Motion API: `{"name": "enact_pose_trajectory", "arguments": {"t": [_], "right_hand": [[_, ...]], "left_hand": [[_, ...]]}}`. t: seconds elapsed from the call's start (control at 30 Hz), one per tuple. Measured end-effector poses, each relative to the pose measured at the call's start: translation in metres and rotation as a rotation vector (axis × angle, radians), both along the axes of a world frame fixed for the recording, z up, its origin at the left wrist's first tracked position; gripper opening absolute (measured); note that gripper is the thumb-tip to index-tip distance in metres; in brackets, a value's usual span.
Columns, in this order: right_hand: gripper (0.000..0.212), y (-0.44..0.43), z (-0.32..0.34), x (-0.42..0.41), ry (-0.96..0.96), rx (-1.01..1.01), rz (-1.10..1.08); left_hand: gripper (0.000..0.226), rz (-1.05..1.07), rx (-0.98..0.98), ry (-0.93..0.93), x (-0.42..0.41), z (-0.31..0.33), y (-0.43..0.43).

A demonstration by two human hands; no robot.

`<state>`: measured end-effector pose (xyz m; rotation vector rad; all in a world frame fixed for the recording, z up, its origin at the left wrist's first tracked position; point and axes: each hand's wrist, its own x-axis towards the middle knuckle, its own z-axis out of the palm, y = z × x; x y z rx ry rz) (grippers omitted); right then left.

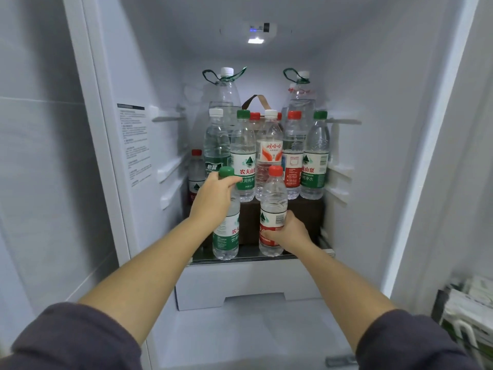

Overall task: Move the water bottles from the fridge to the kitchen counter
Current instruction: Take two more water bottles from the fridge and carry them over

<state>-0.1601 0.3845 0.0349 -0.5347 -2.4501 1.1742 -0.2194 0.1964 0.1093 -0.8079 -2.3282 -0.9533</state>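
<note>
- Nearest, at front lip of glass shelf: two small bottles upright, side by side, bases seemingly down on the glass; cannot tell if lifted yet.
- Left hand: curled round neck of green-cap bottle, just under the cap.
- Right hand: wrapped round lower label of red-cap bottle.
- Likely risk: with a neck-only grip on the left, body free to swing into the red-cap bottle beside it, or slide through if wet.
- Just behind: packed row of bottles on brown riser, shoulder to shoulder. Left knuckles very near the front one; a raised pull-out could clip it and topple the row.
- Far left: lone red-cap bottle by the wall.
- Farthest: two big jugs with carry loops, probably reachable only after front rows go.
- Counter not in view.
</note>
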Motion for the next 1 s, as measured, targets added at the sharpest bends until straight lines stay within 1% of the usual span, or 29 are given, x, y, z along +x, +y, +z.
{"name": "enact_pose_trajectory", "arguments": {"t": [0.07,0.13,0.2,0.27,0.33,0.37,0.43,0.57,0.67,0.83,1.0], "right_hand": [[0.069,-0.003,-0.002,-0.002,0.021,-0.002,-0.011],[0.071,-0.005,-0.005,-0.005,0.043,0.013,-0.034],[0.074,-0.007,-0.006,-0.007,0.065,0.011,-0.062],[0.074,-0.01,-0.008,-0.009,0.12,-0.016,-0.087],[0.073,-0.011,-0.009,-0.011,0.195,-0.055,-0.101],[0.073,-0.012,-0.011,-0.011,0.226,-0.076,-0.111],[0.072,-0.015,-0.015,-0.013,0.267,-0.091,-0.138],[0.071,-0.022,-0.021,-0.017,0.254,-0.08,-0.191],[0.064,-0.024,-0.022,-0.015,0.273,-0.11,-0.203],[0.055,-0.034,-0.022,0.019,0.349,-0.092,-0.213],[0.053,-0.049,-0.013,0.077,0.402,-0.07,-0.198]], "left_hand": [[0.04,-0.033,-0.023,-0.046,-0.007,-0.003,0.002],[0.053,-0.071,0.002,-0.053,-0.007,-0.01,0.002],[0.071,-0.093,0.124,-0.047,0.0,-0.023,0.002],[0.088,-0.054,0.278,-0.062,0.009,-0.044,0.001],[0.1,0.02,0.369,-0.142,0.016,-0.068,0.004],[0.102,0.053,0.387,-0.18,0.017,-0.078,0.006],[0.099,0.104,0.408,-0.241,0.015,-0.09,0.012],[0.078,0.193,0.431,-0.345,0.004,-0.094,0.02],[0.069,0.187,0.419,-0.374,-0.001,-0.096,0.016],[0.063,0.023,0.449,-0.342,0.016,-0.097,0.01],[0.055,-0.166,0.465,-0.295,0.059,-0.081,0.002]]}}
